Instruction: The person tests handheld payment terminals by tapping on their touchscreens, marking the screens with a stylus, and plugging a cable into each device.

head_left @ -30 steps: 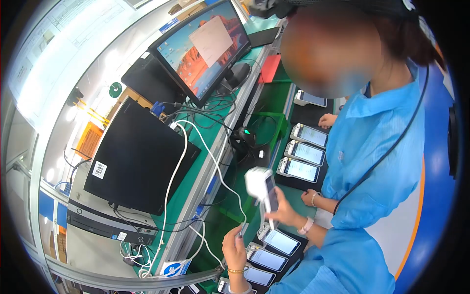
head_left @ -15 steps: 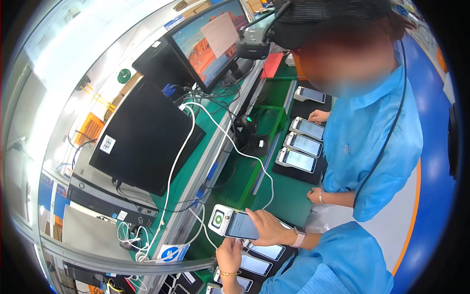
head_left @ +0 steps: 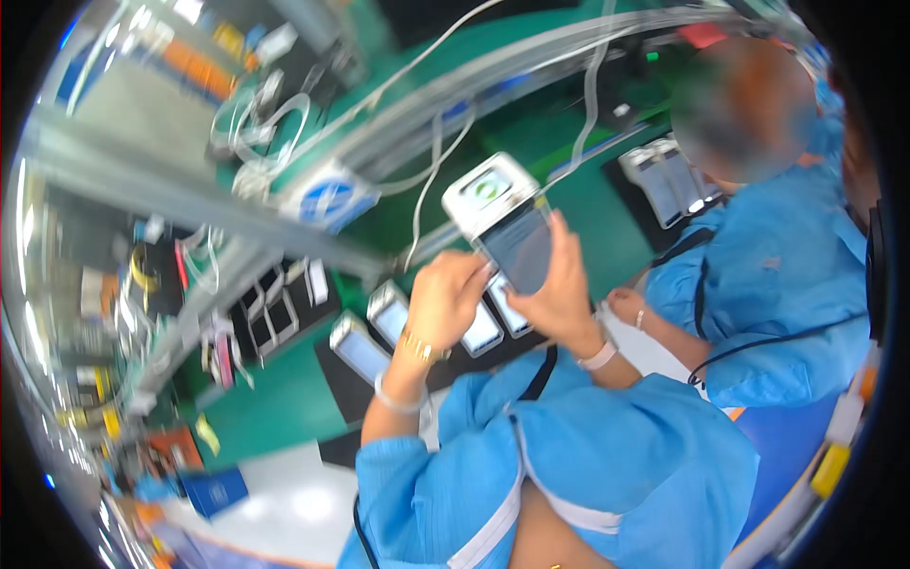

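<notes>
A white payment terminal [head_left: 518, 245] with a dark screen and a green round mark on its head is held up tilted in front of me. My right hand [head_left: 557, 294] grips its right side and lower edge, thumb across the bottom of the screen. At the lower left edge, my left hand [head_left: 447, 296] has its fingers pinched against the terminal; blur hides what the fingertips press. Below and behind my hands, several similar terminals [head_left: 361, 353] with lit screens lie in a row on a black mat [head_left: 334, 376].
A co-worker in a blue smock [head_left: 787, 275] sits at right beside another row of terminals [head_left: 659, 185]. A metal frame bar [head_left: 218, 213] crosses at left, near white cables [head_left: 275, 142]. A black tray of small parts [head_left: 284, 308] lies on the green bench [head_left: 265, 417].
My view has swung down and left, so the monitor is out of sight and more of the bench shows. The terminal stays in my hands.
</notes>
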